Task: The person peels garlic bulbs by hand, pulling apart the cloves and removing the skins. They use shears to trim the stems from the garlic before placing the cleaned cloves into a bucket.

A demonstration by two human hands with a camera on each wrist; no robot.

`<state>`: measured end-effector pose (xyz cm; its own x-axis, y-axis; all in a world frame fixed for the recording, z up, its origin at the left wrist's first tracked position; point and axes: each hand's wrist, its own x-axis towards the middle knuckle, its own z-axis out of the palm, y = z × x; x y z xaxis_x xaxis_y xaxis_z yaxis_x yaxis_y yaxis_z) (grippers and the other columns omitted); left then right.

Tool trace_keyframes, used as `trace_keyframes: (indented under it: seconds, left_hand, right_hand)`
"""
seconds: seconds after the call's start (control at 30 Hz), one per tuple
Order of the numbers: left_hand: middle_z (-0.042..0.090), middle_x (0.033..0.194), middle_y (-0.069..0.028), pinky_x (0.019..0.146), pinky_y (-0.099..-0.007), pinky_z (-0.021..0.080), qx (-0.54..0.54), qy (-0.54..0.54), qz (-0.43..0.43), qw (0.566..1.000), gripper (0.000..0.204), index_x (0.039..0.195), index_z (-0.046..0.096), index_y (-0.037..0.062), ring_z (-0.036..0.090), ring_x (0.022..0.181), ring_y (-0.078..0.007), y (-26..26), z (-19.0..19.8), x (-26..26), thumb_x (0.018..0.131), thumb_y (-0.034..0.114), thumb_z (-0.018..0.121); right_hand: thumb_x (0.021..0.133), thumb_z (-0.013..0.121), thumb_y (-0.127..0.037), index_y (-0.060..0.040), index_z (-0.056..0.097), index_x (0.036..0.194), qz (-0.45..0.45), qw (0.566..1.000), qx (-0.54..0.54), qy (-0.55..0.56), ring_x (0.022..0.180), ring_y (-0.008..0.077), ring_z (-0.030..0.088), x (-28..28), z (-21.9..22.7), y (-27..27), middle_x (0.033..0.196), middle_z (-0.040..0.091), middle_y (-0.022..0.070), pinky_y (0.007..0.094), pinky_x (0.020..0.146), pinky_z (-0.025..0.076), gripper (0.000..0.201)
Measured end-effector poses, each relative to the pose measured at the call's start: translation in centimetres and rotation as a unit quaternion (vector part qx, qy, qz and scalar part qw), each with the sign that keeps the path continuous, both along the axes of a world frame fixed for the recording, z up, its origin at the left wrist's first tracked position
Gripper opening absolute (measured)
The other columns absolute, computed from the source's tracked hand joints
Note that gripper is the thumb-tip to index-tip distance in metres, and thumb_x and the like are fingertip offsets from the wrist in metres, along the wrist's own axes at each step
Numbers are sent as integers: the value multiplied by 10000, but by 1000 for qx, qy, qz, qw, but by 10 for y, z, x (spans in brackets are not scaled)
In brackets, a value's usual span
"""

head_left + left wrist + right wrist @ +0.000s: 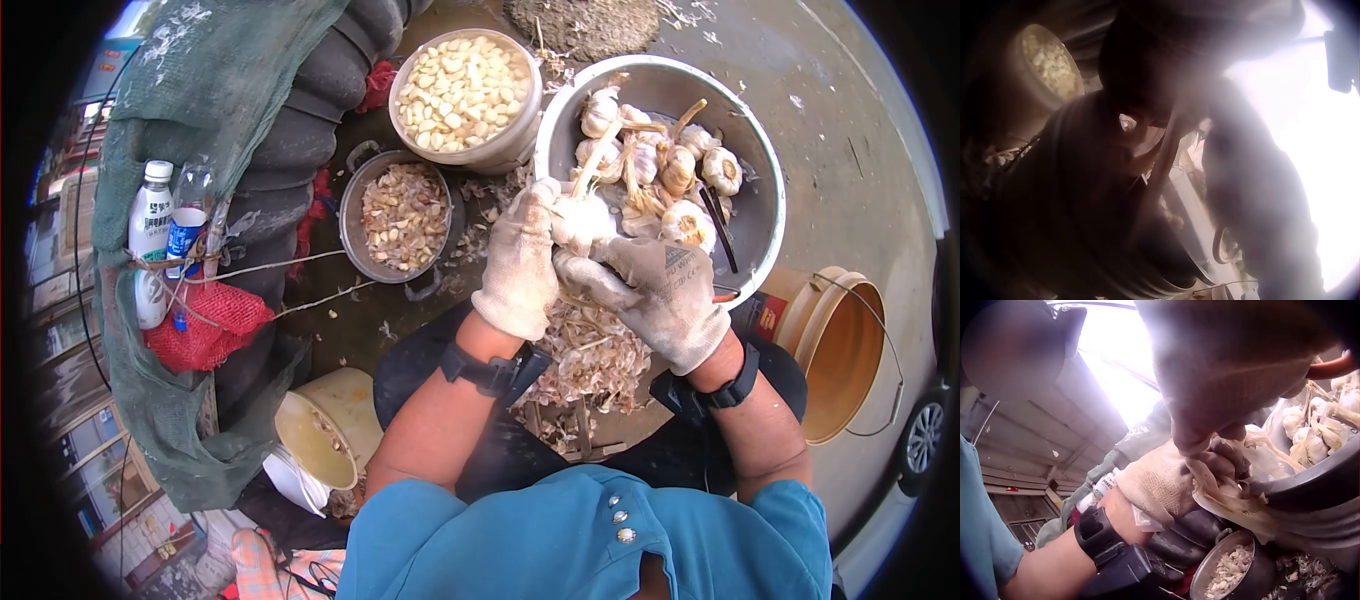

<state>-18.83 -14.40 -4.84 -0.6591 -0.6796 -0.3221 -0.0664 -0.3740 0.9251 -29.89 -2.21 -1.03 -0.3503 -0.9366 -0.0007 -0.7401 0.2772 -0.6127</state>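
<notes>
Both hands wear pale work gloves and meet on one garlic bulb (pixel 583 222) at the near rim of a large metal bowl (pixel 765 215). My left hand (pixel 520 262) grips the bulb from the left, its dry stem (pixel 597 158) sticking up past the fingers. My right hand (pixel 655 290) pinches the bulb's lower side, papery skin (pixel 1229 503) trailing from it. Several whole garlic bulbs (pixel 680 165) lie in the bowl. The left wrist view is dark and blurred; a tub of cloves (pixel 1047 59) shows faintly.
A white tub of peeled cloves (pixel 462 92) and a small pot of skins (pixel 403 215) stand at the left. Loose skins (pixel 590 355) pile on my lap. A tan bucket (pixel 835 345) is at right, a cream bucket (pixel 320 430) lower left, bottles (pixel 152 240) on green netting.
</notes>
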Motion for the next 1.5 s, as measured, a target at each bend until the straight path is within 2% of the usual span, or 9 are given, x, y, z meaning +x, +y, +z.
trace_keyframes:
  seconds: [0.23, 0.47, 0.53, 0.63, 0.77, 0.83, 1.13, 1.33, 1.5]
  left_hand:
    - [660, 976, -69, 717, -252, 516, 117, -29, 7, 993, 384, 1173, 572, 0, 619, 825, -115, -7, 6, 4, 1033, 315, 401]
    - [633, 1137, -146, 880, -330, 542, 38, -22, -10, 999, 314, 1210, 522, -8, 642, 996, -201, -14, 4, 3, 1009, 206, 411]
    - [628, 1161, -160, 904, -349, 545, 242, 73, 60, 966, 303, 1196, 524, -20, 644, 1021, -220, -16, 13, -3, 1013, 181, 388]
    - [634, 1154, -164, 897, -362, 551, 305, 101, 31, 947, 308, 1176, 535, -20, 647, 1019, -232, -22, 11, -1, 1021, 186, 366]
    - [652, 1114, -160, 880, -371, 557, 216, 64, 31, 974, 356, 1156, 555, -23, 655, 992, -244, -16, 14, -3, 1024, 253, 373]
    - [666, 1068, -154, 854, -380, 564, 394, 158, -24, 905, 404, 1137, 574, -28, 664, 961, -253, -20, 6, -2, 1025, 307, 379]
    - [668, 1038, -128, 788, -347, 580, 480, 208, -33, 852, 431, 1211, 543, -51, 670, 910, -232, -16, -11, 1, 1001, 313, 446]
    - [646, 1115, -107, 792, -283, 573, 214, 143, -41, 966, 341, 1242, 525, -44, 658, 951, -170, -4, -2, 6, 935, 106, 535]
    - [646, 867, -83, 674, -284, 563, 282, 69, 40, 956, 362, 1118, 563, -16, 664, 769, -162, -11, 29, -13, 1035, 294, 397]
  right_hand:
    - [915, 561, -503, -109, 622, 726, 40, 999, 0, -23, 609, 313, 626, -1, -2, 5, 614, 595, 105, 420, 568, 478, 442]
    - [847, 717, -342, -75, 664, 845, 25, 996, 10, -88, 646, 321, 608, -10, 3, 8, 675, 596, 133, 403, 602, 475, 272]
    - [848, 705, -346, -86, 680, 897, 7, 989, 17, -145, 714, 331, 650, -14, 1, 11, 752, 649, 137, 402, 657, 515, 265]
    - [789, 765, -325, -59, 679, 1036, -62, 976, -94, -187, 811, 350, 656, -13, -13, 15, 901, 666, 170, 401, 721, 525, 373]
    - [788, 756, -347, -51, 666, 999, -29, 989, -56, -135, 808, 355, 653, -16, 13, 8, 884, 666, 164, 412, 710, 517, 374]
    - [809, 721, -350, -63, 651, 938, -17, 998, -24, -53, 797, 352, 649, -13, 11, 8, 854, 657, 156, 421, 684, 508, 323]
    - [827, 669, -317, -91, 631, 884, -27, 993, -106, -52, 745, 342, 639, -9, -9, 5, 774, 637, 141, 442, 637, 490, 236]
    - [914, 592, -401, -110, 635, 859, 91, 992, 33, -77, 684, 334, 631, -18, 7, 1, 700, 620, 118, 428, 614, 484, 299]
    - [924, 547, -498, -115, 638, 874, 106, 990, -11, -96, 684, 328, 631, 1, -4, 11, 700, 614, 119, 421, 608, 482, 396]
